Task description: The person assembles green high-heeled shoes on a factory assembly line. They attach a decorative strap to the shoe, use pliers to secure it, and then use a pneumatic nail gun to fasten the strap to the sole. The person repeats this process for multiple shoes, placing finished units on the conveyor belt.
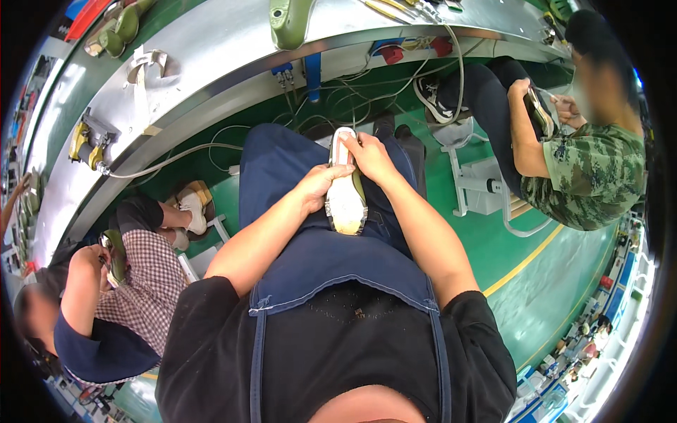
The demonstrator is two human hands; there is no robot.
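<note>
In my lap lies a shoe upper on a green last (345, 204), its pale underside turned up and its longer axis pointing away from me. A narrow white and reddish strip shows along the far part of the underside. My left hand (321, 185) wraps its near left side, thumb laid across the middle of the underside. My right hand (370, 156) grips the far right side, with fingers and thumb pressed on the white end. The fingers beneath the shoe are hidden.
A curved metal bench (204, 56) runs ahead, bearing a green last (289, 21), a yellow-black tool (88, 146) with a hose, and a tape roll (148, 67). Cables hang below. Co-workers sit left (113, 310) and right (592, 162), each holding a shoe. A stool (462, 155) stands ahead right.
</note>
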